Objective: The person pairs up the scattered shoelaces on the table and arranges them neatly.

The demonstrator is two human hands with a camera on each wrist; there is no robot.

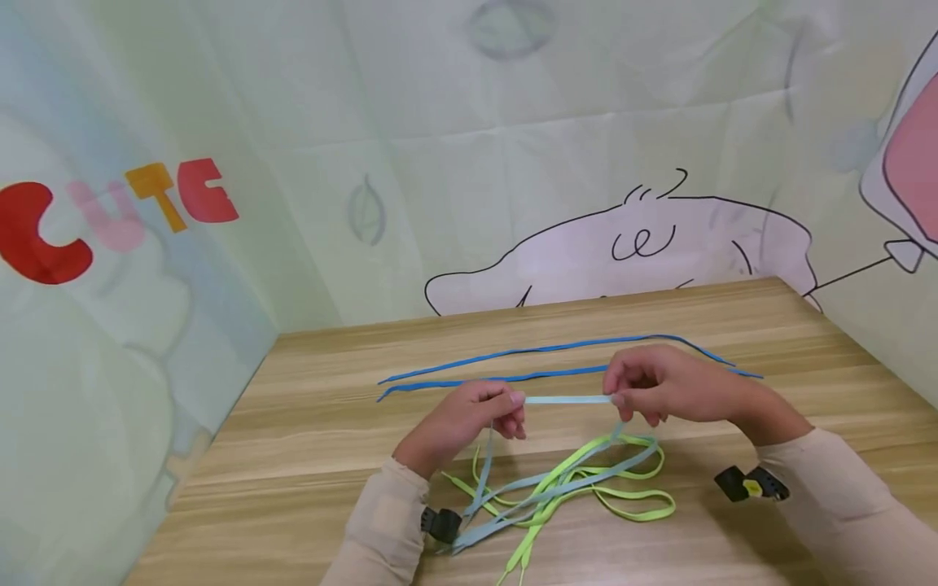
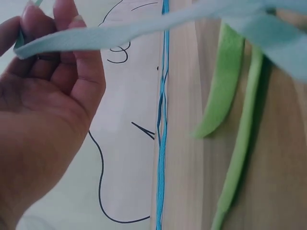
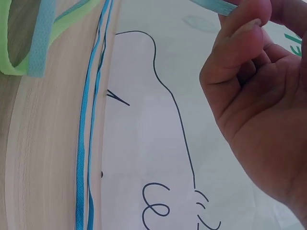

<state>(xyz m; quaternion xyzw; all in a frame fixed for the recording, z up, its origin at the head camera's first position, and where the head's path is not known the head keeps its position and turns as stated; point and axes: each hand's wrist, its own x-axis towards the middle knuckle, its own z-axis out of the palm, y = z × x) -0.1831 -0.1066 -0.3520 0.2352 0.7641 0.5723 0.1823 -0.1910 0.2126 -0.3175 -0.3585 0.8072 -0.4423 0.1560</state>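
Observation:
A flat pale blue shoelace (image 1: 567, 400) is stretched level between my two hands in the head view. My left hand (image 1: 469, 413) pinches it between thumb and fingers, and my right hand (image 1: 670, 384) pinches it a short span to the right. The rest of the pale blue lace droops from both hands to the table in loose loops. Tangled with it there lies a yellow-green shoelace (image 1: 633, 516). In the left wrist view the pale blue lace bends over the fingers (image 2: 88, 67). Only a short piece of it shows at the right hand's fingertips in the right wrist view.
Two darker blue shoelaces (image 1: 542, 350) lie stretched side by side across the back of the wooden table (image 1: 293, 456). The right hand overlaps one of them in the head view. A printed cloth backdrop (image 1: 410, 163) hangs behind and left of the table.

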